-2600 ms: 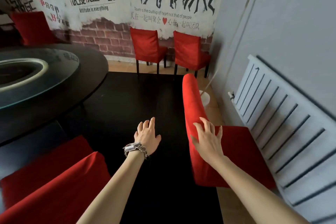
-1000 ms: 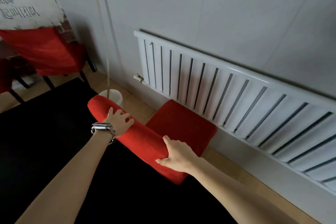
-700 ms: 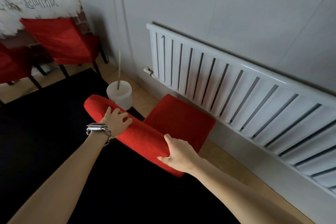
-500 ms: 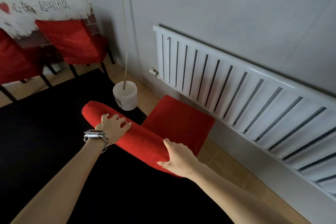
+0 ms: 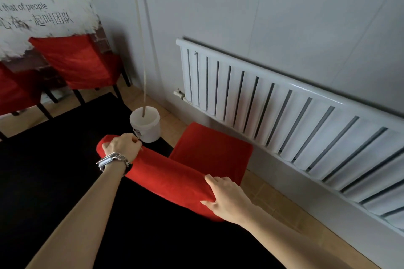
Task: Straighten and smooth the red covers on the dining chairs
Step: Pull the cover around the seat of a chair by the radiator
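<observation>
Head view: red cover (image 5: 172, 176) on the chair's backrest top runs lengthwise from upper left to lower right, chair by the radiator (image 5: 295, 122). Left hand (image 5: 123, 145) curls round its far end; right hand (image 5: 227, 199) grips the near end, thumb on top
</observation>
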The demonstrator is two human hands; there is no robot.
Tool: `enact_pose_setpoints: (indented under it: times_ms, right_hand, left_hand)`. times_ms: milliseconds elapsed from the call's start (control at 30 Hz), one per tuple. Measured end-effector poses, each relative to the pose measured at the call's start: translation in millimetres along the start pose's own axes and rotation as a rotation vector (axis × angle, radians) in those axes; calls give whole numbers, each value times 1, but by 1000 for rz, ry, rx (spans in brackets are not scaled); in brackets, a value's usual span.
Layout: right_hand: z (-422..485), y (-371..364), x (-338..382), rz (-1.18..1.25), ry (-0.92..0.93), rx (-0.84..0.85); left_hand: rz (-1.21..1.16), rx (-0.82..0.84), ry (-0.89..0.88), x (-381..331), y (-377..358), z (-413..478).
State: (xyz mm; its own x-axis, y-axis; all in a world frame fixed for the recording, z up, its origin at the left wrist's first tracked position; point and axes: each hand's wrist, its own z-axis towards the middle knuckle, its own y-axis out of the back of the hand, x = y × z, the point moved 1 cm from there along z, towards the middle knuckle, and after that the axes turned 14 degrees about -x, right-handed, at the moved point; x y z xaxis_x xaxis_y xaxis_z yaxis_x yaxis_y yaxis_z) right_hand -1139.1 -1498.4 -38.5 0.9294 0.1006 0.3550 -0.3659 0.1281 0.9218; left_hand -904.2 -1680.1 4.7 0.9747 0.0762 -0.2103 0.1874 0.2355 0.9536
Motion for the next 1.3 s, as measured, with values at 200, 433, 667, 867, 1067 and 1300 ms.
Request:
enact_pose_setpoints:
  times_ms: [200, 433, 667, 867, 1067, 1300]
  right_hand:
    - [3, -3, -6, -19, -7, 11]
    - [-6, -6, 2, 1, 7, 35]
    - [-31, -17, 22, 117, -21, 49]
    - [-49, -16, 16, 143, 53, 93]
    - [-50, 0, -9, 112, 152, 135]
    - [-60, 8, -24, 88, 248, 196]
  left_hand:
    - [169, 120, 62, -2, -17, 30]
    - [-49, 133, 213, 27, -21, 18]
    - [-216, 106, 217, 65, -9, -15]
    - [-263, 49, 315, 82, 4, -60]
    - [-232, 29, 387, 80, 14, -103]
    - [-211, 31, 469, 84, 21, -150]
